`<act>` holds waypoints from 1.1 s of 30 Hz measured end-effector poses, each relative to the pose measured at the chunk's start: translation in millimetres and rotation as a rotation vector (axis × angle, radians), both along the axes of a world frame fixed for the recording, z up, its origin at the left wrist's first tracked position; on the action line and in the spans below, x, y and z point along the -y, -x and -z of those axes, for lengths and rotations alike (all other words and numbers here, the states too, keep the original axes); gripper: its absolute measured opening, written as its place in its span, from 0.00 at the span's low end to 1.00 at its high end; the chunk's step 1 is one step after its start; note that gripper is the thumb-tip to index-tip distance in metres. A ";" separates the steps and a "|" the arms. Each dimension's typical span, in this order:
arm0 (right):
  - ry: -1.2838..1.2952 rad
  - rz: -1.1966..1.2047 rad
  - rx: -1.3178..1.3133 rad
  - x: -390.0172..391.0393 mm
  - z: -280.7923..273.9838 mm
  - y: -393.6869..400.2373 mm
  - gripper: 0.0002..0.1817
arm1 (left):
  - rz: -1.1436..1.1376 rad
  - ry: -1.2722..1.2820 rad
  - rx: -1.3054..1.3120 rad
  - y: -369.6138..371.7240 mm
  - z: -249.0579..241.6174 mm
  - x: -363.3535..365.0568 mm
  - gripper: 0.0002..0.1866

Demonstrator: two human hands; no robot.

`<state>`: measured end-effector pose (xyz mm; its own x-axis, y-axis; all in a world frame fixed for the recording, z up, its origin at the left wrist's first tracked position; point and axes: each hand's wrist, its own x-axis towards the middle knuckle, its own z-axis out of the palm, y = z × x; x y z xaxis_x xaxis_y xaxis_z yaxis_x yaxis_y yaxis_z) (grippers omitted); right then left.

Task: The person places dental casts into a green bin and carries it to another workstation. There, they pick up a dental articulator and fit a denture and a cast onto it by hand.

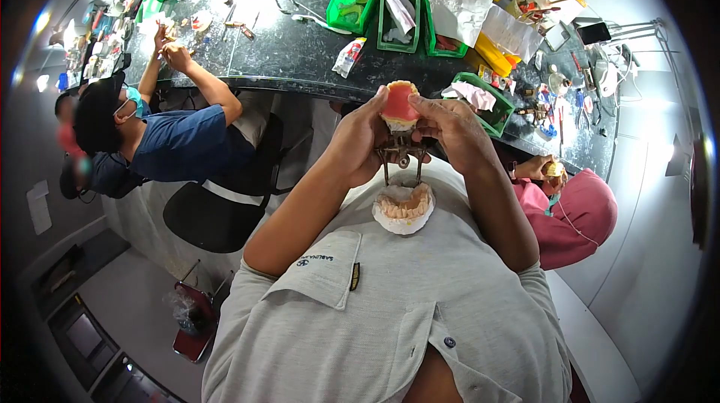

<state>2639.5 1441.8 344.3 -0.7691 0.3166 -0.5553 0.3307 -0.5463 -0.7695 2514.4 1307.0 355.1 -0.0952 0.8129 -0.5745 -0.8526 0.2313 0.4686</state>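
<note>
A metal dental articulator (403,157) is spread wide in front of my chest. Its far half carries a dental model with a pink wax plate (400,101) and a row of teeth along the edge. The near half bears a white plaster model (403,212) with a row of teeth, resting against my shirt. My left hand (362,136) grips the far half from its left side. On the right side, my right hand (448,127) holds the same half, its thumb at the pink wax. Some fingers of both hands are hidden behind the model.
A dark workbench (300,65) runs ahead, with green bins (397,24), papers and a small packet (349,56) on it. A co-worker in blue (187,136) sits at left beside a black chair (214,215). Another person in a pink head covering (581,212) works at right.
</note>
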 end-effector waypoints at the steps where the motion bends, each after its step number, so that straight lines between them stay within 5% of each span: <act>1: 0.000 0.000 0.000 0.4 -1.1 0.3 0.26 | -0.001 0.009 -0.013 -0.3 -1.4 -0.1 0.32; 33: 0.019 0.098 -0.021 -0.3 7.7 -30.8 0.24 | 0.085 0.056 -0.012 -16.7 -6.5 -12.5 0.29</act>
